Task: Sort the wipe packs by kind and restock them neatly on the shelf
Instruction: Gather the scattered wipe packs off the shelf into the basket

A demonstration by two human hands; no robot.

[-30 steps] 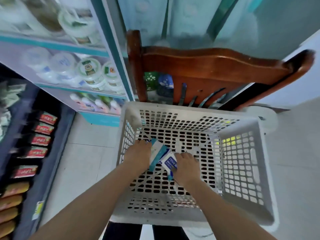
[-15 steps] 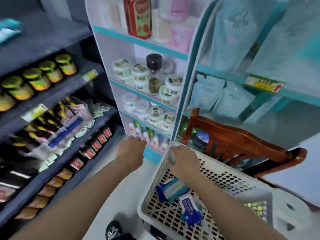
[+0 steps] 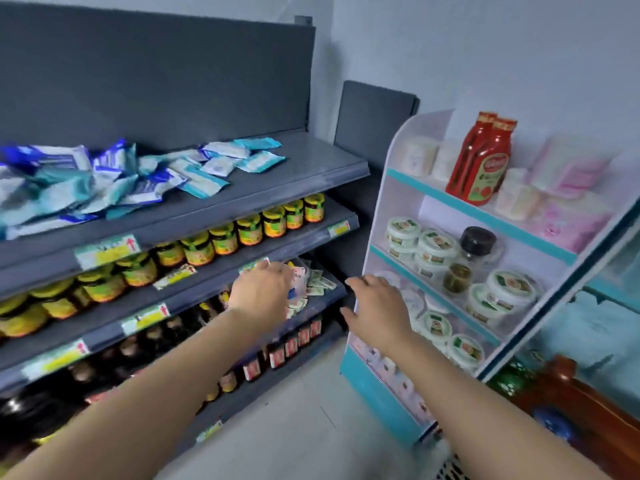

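Note:
A jumbled heap of wipe packs (image 3: 104, 181), white with blue and teal ends, lies on the top grey shelf (image 3: 277, 188) at the left. Both of my hands are raised in front of the lower shelves, well below that heap. My left hand (image 3: 259, 296) has relaxed fingers and holds nothing, in front of small sachets. My right hand (image 3: 377, 310) is spread flat and empty beside it. Only a white corner of the basket (image 3: 450, 469) shows at the bottom edge.
Rows of yellow-lidded jars (image 3: 221, 240) fill the second shelf, dark bottles (image 3: 287, 348) the lower ones. A white and teal display rack (image 3: 460, 271) with tubs and red sauce bottles (image 3: 481, 161) stands at the right. A wooden chair (image 3: 581, 410) is at the lower right.
My view swung up from the basket to the shelves. Both hands left the wipe packs in the basket and rose empty toward the shelf.

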